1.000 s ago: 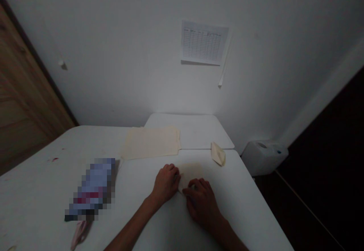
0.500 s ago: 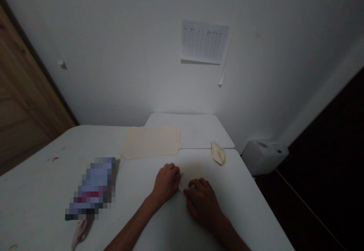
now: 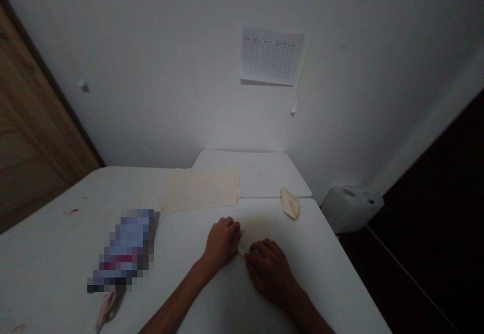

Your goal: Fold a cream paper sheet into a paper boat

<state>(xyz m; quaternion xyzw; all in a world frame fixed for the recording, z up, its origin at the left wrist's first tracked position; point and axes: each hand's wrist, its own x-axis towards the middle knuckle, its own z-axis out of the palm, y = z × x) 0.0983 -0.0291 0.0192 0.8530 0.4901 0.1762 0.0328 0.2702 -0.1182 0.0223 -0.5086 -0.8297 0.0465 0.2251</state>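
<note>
A folded piece of cream paper [image 3: 256,232] lies on the white table [image 3: 181,293], just in front of me. My left hand [image 3: 222,243] is curled at its left corner, fingertips gripping the paper. My right hand [image 3: 269,271] has its fingers bent over the lower edge, and the hand hides part of the fold. Beyond them lies a flat stack of cream paper [image 3: 200,188]. A small folded cream paper shape [image 3: 290,204] sits near the far table edge, out of reach of my fingers.
A pixelated, unreadable object [image 3: 124,251] lies left of my hands, with a pink strip [image 3: 106,310] under it. A second white table [image 3: 257,175] abuts the far side. A white plastic box [image 3: 351,209] stands on the dark floor to the right.
My right hand has slid slightly to the right along the paper's lower edge. My left hand and the other objects stay put.
</note>
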